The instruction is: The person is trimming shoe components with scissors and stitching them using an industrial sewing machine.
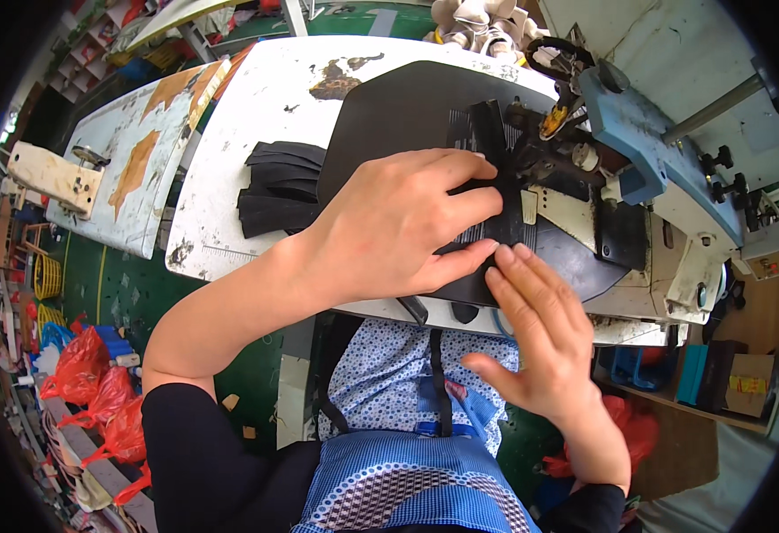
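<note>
A black strip [512, 218] runs toward me over a dark, smooth plate [389, 107] beside the sewing machine's working parts. My left hand [407, 222] reaches across from the left. Its bent fingers and thumb press along the strip's left edge, gripping it against the plate. At the near end of the strip my right hand [540, 329] lies with its fingers stretched out and thumb apart. Its fingertips touch down close to my left thumb. Left of the plate rests a pile of black strips [283, 186].
The blue and cream sewing machine [629, 133] stands at the right of the white, worn table [265, 98]. Another pale table [131, 160] is at the far left. Red plastic bags [109, 395] lie low on the left. Pale pieces [478, 27] are heaped beyond the table.
</note>
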`<state>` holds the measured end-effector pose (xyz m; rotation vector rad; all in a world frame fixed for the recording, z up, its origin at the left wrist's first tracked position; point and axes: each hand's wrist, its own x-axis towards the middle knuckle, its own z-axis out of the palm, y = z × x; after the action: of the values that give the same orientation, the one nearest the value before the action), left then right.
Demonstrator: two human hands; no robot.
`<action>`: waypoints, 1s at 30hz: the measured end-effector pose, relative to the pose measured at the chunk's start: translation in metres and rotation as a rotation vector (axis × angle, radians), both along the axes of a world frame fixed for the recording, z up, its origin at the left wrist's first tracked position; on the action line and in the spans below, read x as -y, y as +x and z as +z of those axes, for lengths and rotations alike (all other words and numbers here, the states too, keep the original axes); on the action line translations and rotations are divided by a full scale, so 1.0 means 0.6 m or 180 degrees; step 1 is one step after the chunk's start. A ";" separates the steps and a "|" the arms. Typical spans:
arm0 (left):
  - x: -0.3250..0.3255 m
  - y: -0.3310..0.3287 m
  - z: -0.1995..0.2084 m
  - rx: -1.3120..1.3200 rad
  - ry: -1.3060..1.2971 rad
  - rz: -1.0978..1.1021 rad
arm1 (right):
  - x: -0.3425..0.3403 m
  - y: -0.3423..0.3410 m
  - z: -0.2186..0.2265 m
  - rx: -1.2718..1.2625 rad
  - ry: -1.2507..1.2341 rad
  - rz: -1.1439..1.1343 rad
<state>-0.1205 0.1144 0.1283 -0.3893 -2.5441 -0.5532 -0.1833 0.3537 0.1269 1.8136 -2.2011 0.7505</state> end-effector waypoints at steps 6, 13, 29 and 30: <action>-0.001 -0.004 0.003 0.0090 0.0018 -0.0088 | 0.003 0.002 -0.001 -0.0150 -0.0010 -0.0099; 0.005 -0.007 0.003 0.0117 0.0015 -0.0135 | -0.002 -0.005 -0.007 -0.0283 0.0055 -0.0106; 0.029 -0.027 0.008 0.0172 -0.0181 -0.0231 | 0.021 0.001 -0.006 -0.0575 0.0285 -0.0340; 0.031 -0.029 0.009 0.0178 -0.0179 -0.0236 | 0.022 0.000 -0.005 -0.0595 0.0305 -0.0361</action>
<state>-0.1377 0.0959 0.1334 -0.4966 -2.6121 -0.5276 -0.1830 0.3405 0.1241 1.7066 -2.2281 0.4410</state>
